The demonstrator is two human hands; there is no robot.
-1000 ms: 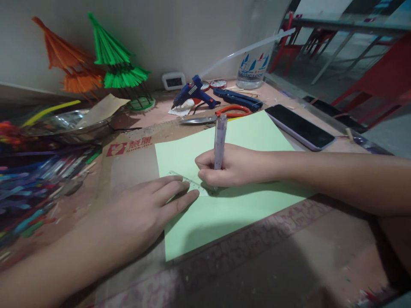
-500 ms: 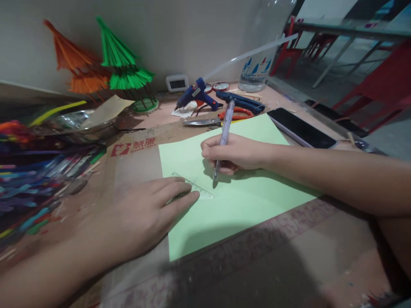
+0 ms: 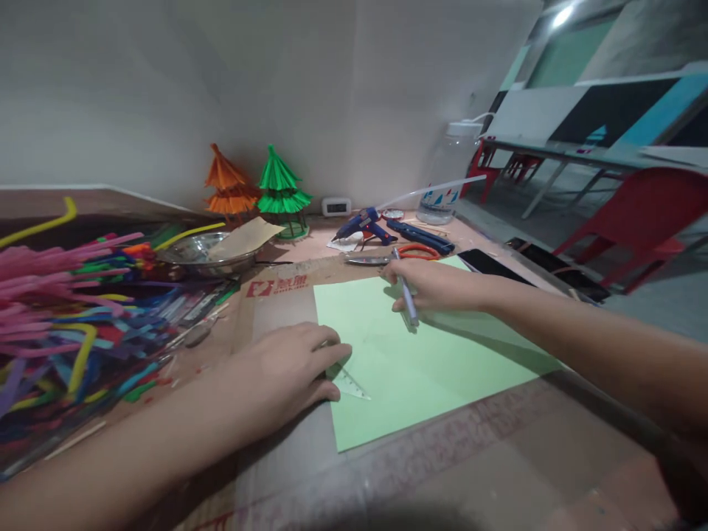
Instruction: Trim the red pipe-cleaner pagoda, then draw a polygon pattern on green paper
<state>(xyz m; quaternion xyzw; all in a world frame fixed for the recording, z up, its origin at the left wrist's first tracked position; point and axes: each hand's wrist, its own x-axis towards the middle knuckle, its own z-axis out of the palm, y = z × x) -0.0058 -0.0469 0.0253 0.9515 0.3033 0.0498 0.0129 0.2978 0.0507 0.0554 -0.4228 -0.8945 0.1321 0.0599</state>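
A light green sheet of paper [image 3: 442, 361] lies on a cardboard sheet [image 3: 282, 346]. My left hand [image 3: 293, 369] is at the paper's left edge, its thumb and fingers closed about a small clear triangular ruler [image 3: 349, 385], whose pointed end shows on the paper. My right hand [image 3: 431, 284] holds a pale purple pen [image 3: 408, 301], which slants down over the paper's upper part. The fingertips of that hand are right by the scissors [image 3: 370, 259] with orange handles; whether they touch is unclear.
Behind the paper lie a blue glue gun [image 3: 362, 223], a dark blue hand tool [image 3: 423, 236] and a phone [image 3: 492, 265]. Colourful pipe cleaners [image 3: 71, 317] and a metal bowl [image 3: 204, 254] fill the left. Orange [image 3: 226, 181] and green [image 3: 282, 184] tiered models and a bottle [image 3: 442, 177] stand behind.
My right hand has moved away from me toward the scissors, and the pen now leans the other way. My left hand has drawn the ruler toward the paper's left edge. The view has tilted up.
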